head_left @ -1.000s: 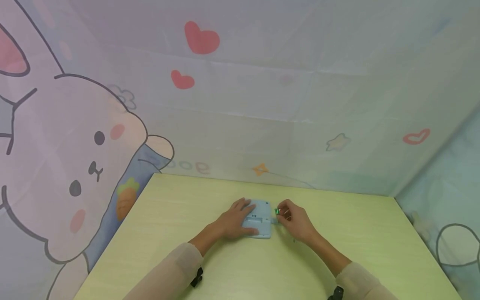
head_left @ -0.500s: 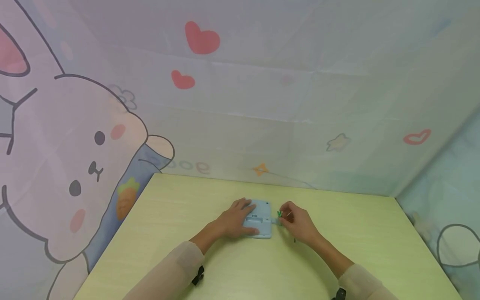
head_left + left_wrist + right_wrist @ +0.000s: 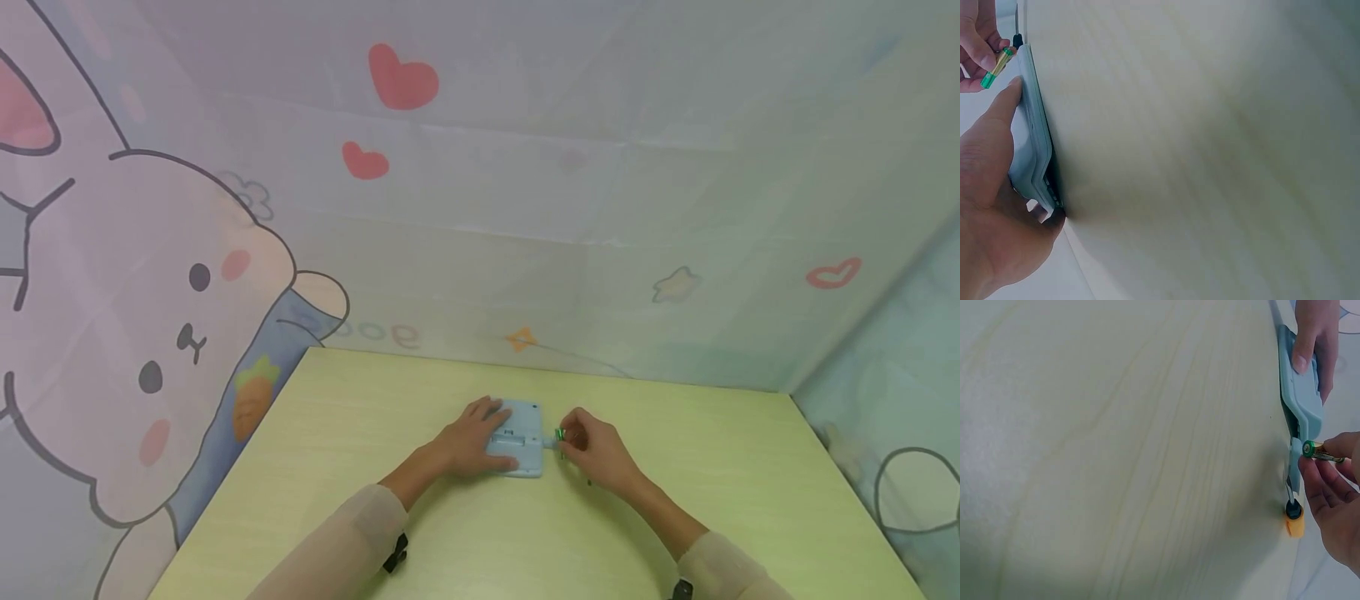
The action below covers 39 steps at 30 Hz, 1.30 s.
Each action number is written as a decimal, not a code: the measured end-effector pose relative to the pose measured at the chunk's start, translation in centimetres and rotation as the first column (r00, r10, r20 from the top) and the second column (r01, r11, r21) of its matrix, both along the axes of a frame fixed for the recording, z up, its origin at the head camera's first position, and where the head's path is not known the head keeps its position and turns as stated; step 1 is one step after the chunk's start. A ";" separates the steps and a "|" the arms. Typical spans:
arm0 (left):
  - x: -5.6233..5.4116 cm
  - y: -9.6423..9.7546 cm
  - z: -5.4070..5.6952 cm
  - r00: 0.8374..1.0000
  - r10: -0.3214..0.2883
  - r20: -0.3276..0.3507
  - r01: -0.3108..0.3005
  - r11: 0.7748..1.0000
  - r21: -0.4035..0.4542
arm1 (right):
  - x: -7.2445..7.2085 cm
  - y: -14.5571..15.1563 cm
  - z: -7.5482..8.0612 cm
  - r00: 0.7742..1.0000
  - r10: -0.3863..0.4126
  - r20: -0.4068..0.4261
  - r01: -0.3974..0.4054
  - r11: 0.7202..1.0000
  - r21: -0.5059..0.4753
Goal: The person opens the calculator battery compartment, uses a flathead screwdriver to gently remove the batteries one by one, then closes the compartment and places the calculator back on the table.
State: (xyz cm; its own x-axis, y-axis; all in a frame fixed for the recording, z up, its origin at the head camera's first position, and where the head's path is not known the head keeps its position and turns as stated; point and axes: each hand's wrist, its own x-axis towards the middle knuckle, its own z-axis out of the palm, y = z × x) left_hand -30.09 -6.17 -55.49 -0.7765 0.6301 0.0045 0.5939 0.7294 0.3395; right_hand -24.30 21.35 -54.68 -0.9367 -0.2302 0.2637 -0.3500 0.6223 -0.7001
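Note:
A flat light blue device [image 3: 525, 454] lies on the table, an open battery slot facing up. My left hand [image 3: 468, 442] rests on its left part with fingers spread, the thumb [image 3: 1300, 362] lying on the upper face. Just right of the device, my right hand [image 3: 603, 450] pinches a green and gold battery [image 3: 1313, 450] between thumb and fingers. The left wrist view shows this battery [image 3: 997, 67] tilted, close to the device's end. A small light blue piece [image 3: 1295, 465], shaped like a cover, sits at the device's right edge, below the battery.
A tool with a black and yellow handle [image 3: 1294, 519] and a thin metal shaft lies on the table near my right hand; the hand hides most of it in the head view. The pale yellow-green table [image 3: 420, 375] ends at a printed cloth backdrop [image 3: 480, 250].
My right hand has shifted slightly right and then toward me with the battery, which now overlaps the small light blue piece in the head view. The left hand and the device have stayed put.

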 end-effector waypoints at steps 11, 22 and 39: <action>0.0 -0.1 -0.1 1.000 0.003 -0.013 -0.003 1.000 -0.001 | 0.2 -0.7 -0.3 1.000 -0.001 0.008 0.001 1.000 -0.008; 0.0 0.0 -0.2 1.000 -0.003 -0.017 0.003 1.000 -0.007 | 0.3 -1.1 -0.7 0.998 -0.055 0.039 0.054 0.998 0.018; 0.0 -0.1 -0.3 1.000 0.004 -0.012 -0.004 1.000 0.005 | 0.4 -1.9 -0.6 0.994 -0.097 0.056 0.092 0.992 0.087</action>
State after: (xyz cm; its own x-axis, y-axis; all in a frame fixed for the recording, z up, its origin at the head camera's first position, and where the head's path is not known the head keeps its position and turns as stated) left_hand -30.11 -6.23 -55.75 -0.7788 0.6270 0.0173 0.5952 0.7301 0.3357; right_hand -23.88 19.48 -55.26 -0.9688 -0.1595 0.1900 -0.2463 0.7084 -0.6614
